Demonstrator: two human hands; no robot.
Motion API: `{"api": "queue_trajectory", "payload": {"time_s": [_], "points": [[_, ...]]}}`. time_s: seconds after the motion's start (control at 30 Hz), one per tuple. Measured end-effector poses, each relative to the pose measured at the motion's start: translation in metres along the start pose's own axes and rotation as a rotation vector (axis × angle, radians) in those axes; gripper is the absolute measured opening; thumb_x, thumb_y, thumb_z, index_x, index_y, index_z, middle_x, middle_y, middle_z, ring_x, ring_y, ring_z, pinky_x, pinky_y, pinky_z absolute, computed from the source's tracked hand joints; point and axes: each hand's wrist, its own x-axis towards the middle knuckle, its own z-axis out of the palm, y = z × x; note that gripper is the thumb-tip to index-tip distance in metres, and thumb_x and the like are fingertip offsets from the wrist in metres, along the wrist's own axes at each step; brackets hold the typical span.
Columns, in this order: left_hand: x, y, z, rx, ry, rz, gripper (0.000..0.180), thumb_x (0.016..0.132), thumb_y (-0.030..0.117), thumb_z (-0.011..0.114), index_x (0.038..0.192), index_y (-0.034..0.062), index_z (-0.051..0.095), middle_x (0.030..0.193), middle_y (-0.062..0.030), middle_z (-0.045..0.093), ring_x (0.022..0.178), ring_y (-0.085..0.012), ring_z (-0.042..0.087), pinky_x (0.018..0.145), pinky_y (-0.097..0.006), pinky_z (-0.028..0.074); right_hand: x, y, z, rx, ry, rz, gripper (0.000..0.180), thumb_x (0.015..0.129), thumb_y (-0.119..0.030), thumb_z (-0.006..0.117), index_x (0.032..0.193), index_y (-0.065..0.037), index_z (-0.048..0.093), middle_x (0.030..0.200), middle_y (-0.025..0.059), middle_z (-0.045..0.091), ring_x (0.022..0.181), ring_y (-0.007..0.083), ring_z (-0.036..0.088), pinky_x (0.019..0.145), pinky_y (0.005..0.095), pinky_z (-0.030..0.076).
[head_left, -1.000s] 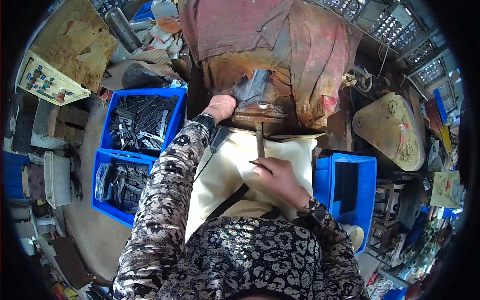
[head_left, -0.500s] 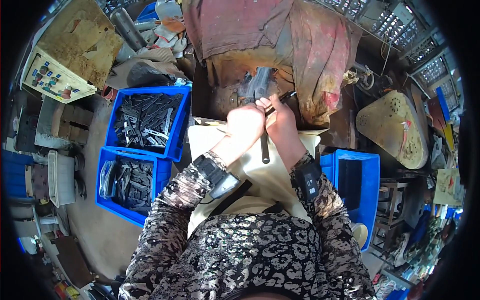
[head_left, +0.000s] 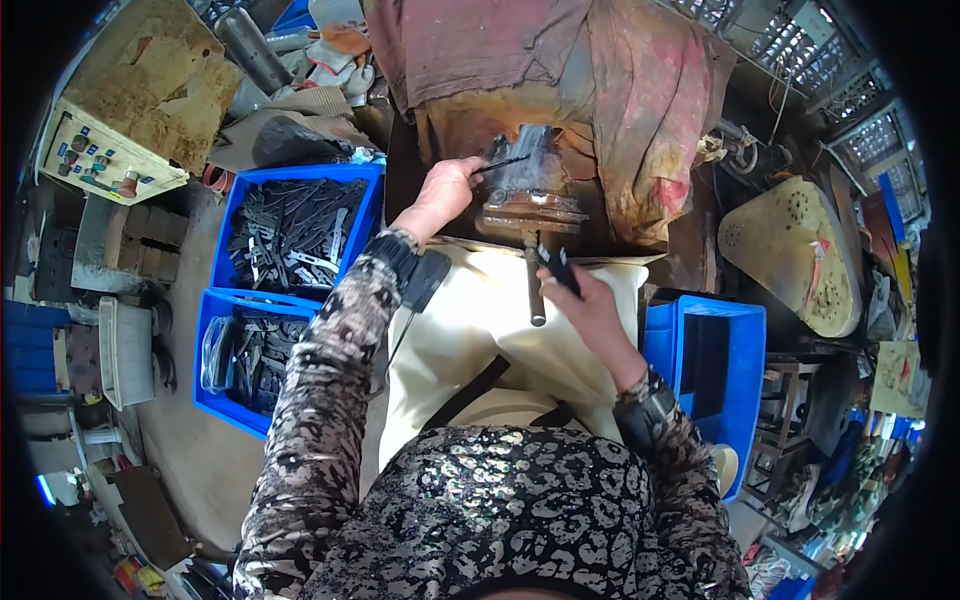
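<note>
I see left hand (head_left: 440,193) pinching a thin dark metal strip (head_left: 503,163) over the vise (head_left: 530,190), so its end sits above the vise top | right hand (head_left: 590,300) grips a dark piece (head_left: 556,268) beside the vise handle (head_left: 535,285) | blue bins (head_left: 372,200) left of vise, within reach

The left hand (head_left: 443,190) pinches a thin dark metal strip (head_left: 503,163) at the rusty bench vise (head_left: 530,185); the right hand (head_left: 585,300), nearer the body, grips a small dark piece (head_left: 557,268) beside the vise handle (head_left: 533,283).
</note>
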Motion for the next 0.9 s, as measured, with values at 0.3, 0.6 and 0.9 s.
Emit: {"api": "queue_trajectory", "payload": {"time_s": [0.3,0.6,0.9], "points": [[0.023,-0.012,0.033,0.025,-0.221,-0.012,0.039,0.081,0.001,0.054,0.113,0.0207,0.068,0.109,-0.0157,0.065,0.102,-0.0320,0.062,0.090,-0.036,0.047,-0.023,0.020,0.010,-0.416,-0.128,-0.395,0.024,0.083,-0.018,0.068,0.104,-0.006,0.066,0.085,0.0139,0.067,0.069,0.0228,0.064,0.064,0.0311,0.050],[0.019,0.003,0.016,0.152,-0.312,0.053,0.040,0.082,0.003,0.055,0.114,0.0233,0.067,0.109,-0.0145,0.065,0.103,-0.0317,0.061,0.090,-0.036,0.048,-0.020,0.028,0.015,-0.532,-0.051,-0.473,0.022,0.082,-0.017,0.068,0.102,-0.009,0.066,0.076,0.0111,0.064,0.067,0.0280,0.063,0.059,0.0359,0.049],[0.010,0.018,-0.002,0.488,-0.324,0.295,0.043,0.076,0.000,0.056,0.115,0.0160,0.065,0.104,-0.0137,0.067,0.098,-0.0321,0.063,0.086,-0.039,0.050,-0.022,0.030,0.013,-0.791,-0.032,-0.694,0.041,0.069,-0.004,0.066,0.110,-0.010,0.063,0.069,0.0078,0.056,0.058,0.0260,0.057,0.053,0.0368,0.046]]}}
